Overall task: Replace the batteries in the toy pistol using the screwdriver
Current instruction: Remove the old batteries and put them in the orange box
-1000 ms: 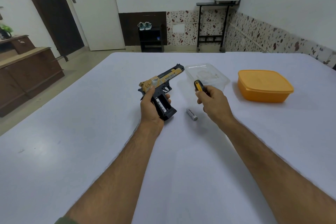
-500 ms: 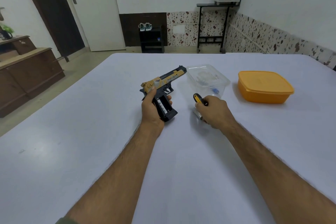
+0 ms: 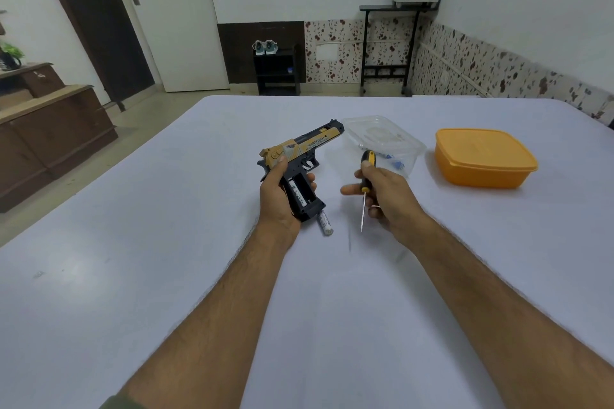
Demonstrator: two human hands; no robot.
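Wide white desk (image 3: pixel 166 276), far edge running across ahead, left edge slanting toward the floor; broad bare surface near the forearms and on both sides. Orange lidded container (image 3: pixel 483 158) at far right, closed, contents hidden. Clear plastic tub (image 3: pixel 385 139) just left of it, open, holding small bits, one blue, otherwise too faint to tell. Toy pistol (image 3: pixel 300 156) gripped by the left hand (image 3: pixel 277 199) above the desk centre, long axis pointing away and to the right, muzzle near the clear tub, grip toward the wearer with its compartment open and one battery inside. Screwdriver (image 3: pixel 365 189) clasped in the right hand (image 3: pixel 388 199), yellow-black handle up, shaft pointing down toward the wearer, index finger extended. Loose battery (image 3: pixel 325 222) lying on the desk just beside the pistol's grip base, between the two hands.
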